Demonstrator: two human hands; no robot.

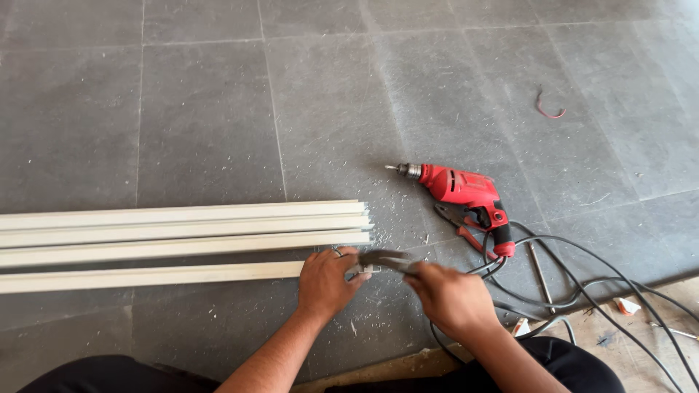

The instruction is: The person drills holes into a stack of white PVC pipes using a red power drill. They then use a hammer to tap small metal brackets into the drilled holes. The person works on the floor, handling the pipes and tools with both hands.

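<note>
The floor (218, 109) is laid with large dark grey tiles with thin pale joints, and it is speckled all over with white chips and dust, thickest around the ends of the strips. At the lower right corner a lighter, wood-toned surface (633, 349) begins.

Four long white plastic channel strips lie side by side on the tiles, running in from the left edge. Three of them (182, 227) sit close together with their ends nearly flush; the fourth strip (145, 276) lies a little apart, nearest the person, and its right end is under the left hand (325, 282). That hand is laid palm-down over the strip's end with the fingers curled, pressing it to the floor. The right hand (448, 295) is closed around the handles of a dark plier-like tool (382, 260), whose head meets the strip's end just beside the left fingers.

Beyond the hands a red electric drill (466, 195) lies on its side, bit pointing left, with red-handled pliers (459, 229) just beside it. Its black cable (582, 284) loops across the floor to the right. A short red wire scrap (547, 109) lies well apart, further back
</note>
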